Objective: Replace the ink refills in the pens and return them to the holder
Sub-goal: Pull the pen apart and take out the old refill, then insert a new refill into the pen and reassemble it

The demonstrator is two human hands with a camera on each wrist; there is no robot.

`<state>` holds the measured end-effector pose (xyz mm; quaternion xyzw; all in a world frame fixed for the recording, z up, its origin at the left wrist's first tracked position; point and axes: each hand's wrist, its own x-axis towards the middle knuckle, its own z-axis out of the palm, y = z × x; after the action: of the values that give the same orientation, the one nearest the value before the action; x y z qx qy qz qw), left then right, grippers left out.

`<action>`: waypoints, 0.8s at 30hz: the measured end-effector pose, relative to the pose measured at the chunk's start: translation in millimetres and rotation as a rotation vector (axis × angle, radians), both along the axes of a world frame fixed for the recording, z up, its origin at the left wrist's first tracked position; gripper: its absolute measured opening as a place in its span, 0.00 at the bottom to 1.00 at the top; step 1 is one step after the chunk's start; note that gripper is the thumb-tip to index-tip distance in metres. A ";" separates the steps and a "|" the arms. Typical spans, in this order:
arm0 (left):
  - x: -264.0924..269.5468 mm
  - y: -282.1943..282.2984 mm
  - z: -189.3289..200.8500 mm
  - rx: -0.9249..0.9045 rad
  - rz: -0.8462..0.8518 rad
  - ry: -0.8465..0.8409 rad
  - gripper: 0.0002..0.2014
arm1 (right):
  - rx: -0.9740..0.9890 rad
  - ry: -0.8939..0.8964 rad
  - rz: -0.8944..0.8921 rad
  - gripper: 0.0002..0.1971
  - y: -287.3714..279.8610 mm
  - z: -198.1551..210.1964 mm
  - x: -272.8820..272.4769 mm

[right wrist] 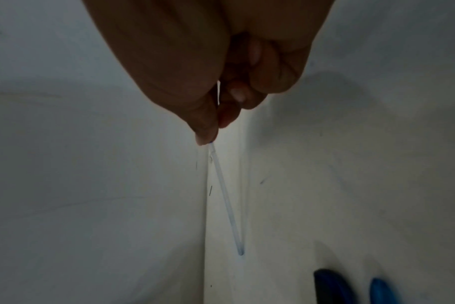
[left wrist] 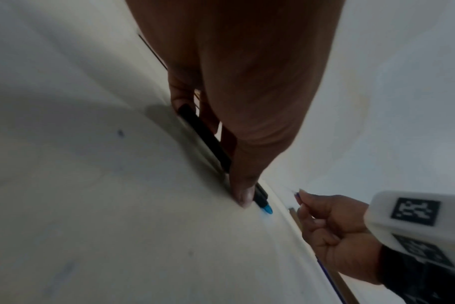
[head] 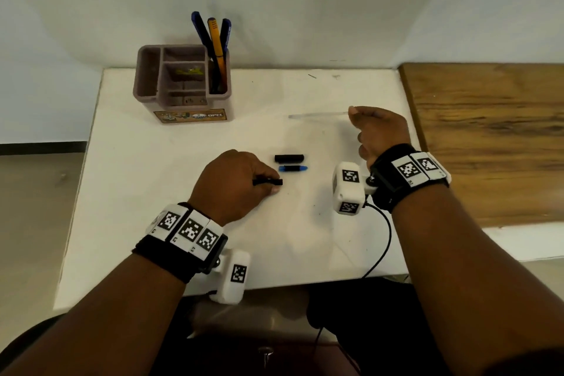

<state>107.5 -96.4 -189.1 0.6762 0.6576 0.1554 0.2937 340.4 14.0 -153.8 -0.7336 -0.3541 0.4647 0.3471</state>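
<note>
Currently, step in hand: old refill drawn out of a pen, by the look of the parts; judged early in the task.
Left hand [head: 235,183]: curled down on the white table [head: 152,177], fingers pinching a black pen barrel [head: 268,182] flat against the surface.
Right hand [head: 378,131]: raised, thumb and forefinger pinched on one end of a clear, empty-looking refill [head: 317,115]; other fingers curled in.
Refill position: sticking out leftward from the right hand's fingertips, well apart from the barrel; whether its far end touches the table cannot be told.
Loose parts: black cap [head: 289,158] and a short blue-ended piece [head: 293,168] lying just beside each other, near the left hand, between the two hands.
Holder [head: 183,85]: at the back of the table, three pens [head: 213,40] upright in its right compartment, well apart from both hands.
Risk, refill: thin and slippery, held only at its tip; likely to bend or slip from such a light pinch.
Risk, small parts: round cap and blue piece liable to roll off if nudged by the left hand or a wrist camera.
Risk, barrel: could roll if the left hand's press is eased.
Risk, mix-up: spent refill set down near fresh ones could be put back in by mistake; no fresh refill seen.
</note>
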 end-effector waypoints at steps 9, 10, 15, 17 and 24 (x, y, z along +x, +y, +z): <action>-2.7 3.6 -4.5 -0.016 -0.034 0.091 0.16 | 0.004 -0.161 0.144 0.11 18.5 -20.2 -2.4; -3.3 3.4 -4.5 -0.017 -0.035 0.091 0.16 | 0.009 -0.197 0.168 0.12 19.2 -21.3 -3.2; -5.0 3.3 -3.7 -0.035 -0.043 0.067 0.17 | 0.021 -0.301 0.218 0.14 21.7 -24.3 -3.6; -5.9 3.1 -2.1 -0.039 -0.038 0.053 0.17 | 0.019 -0.310 0.219 0.14 22.2 -24.7 -3.0; -5.4 1.9 11.7 0.052 0.002 -0.043 0.14 | 0.056 -0.388 0.297 0.16 19.7 -11.1 -0.7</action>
<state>102.0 -94.4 -177.4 0.6796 0.6475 0.1871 0.2897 339.7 33.7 -164.9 -0.7391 -0.5308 0.3511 0.2206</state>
